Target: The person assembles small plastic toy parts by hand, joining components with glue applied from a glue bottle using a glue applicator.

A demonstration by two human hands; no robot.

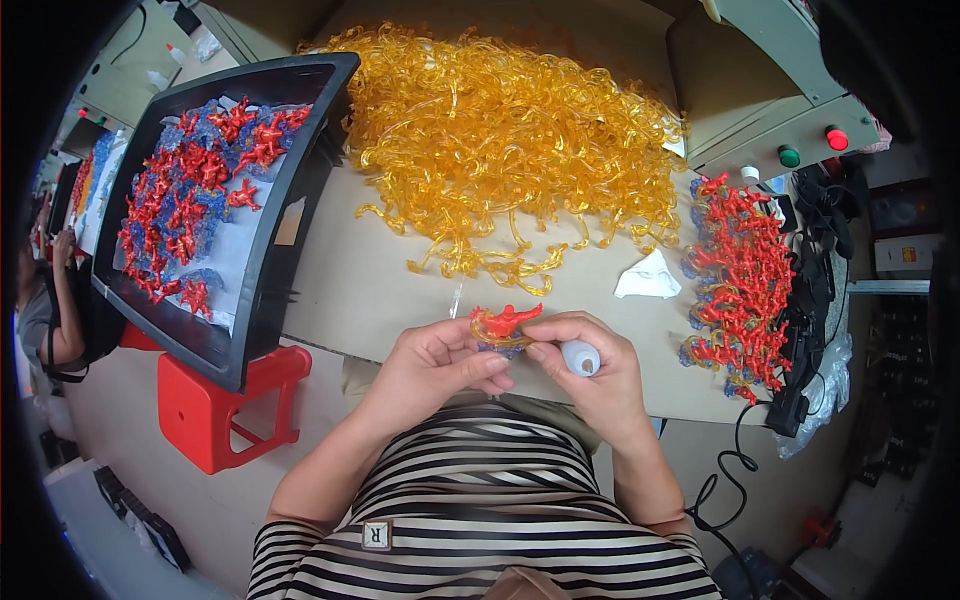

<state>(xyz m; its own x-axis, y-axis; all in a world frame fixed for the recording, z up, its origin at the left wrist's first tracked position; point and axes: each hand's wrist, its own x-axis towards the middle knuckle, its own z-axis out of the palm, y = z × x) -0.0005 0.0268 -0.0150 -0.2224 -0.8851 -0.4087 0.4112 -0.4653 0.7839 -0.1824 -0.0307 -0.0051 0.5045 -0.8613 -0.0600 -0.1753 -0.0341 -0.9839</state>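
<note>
Between my hands is a small red figurine [506, 321] on a clear blue base, with a translucent amber piece curving around its lower part. My left hand [432, 366] is closed on the figurine's left side and base. A small white squeeze bottle [580, 358] rests in my right hand [608, 388], its rounded end facing up. The thumb and fingers of that hand also reach the right side of the figurine; whether they pinch the amber piece is hidden. Just beyond my hands, a large heap of translucent amber curled pieces [500, 140] spreads across the table [325, 270].
A black tray [268, 240] of red and blue figurines is at the left, above a red stool [195, 425]. More red figurines [740, 285] stand grouped at the right, near a white scrap [648, 276], black cables [825, 270] and a machine with green and red buttons [800, 150].
</note>
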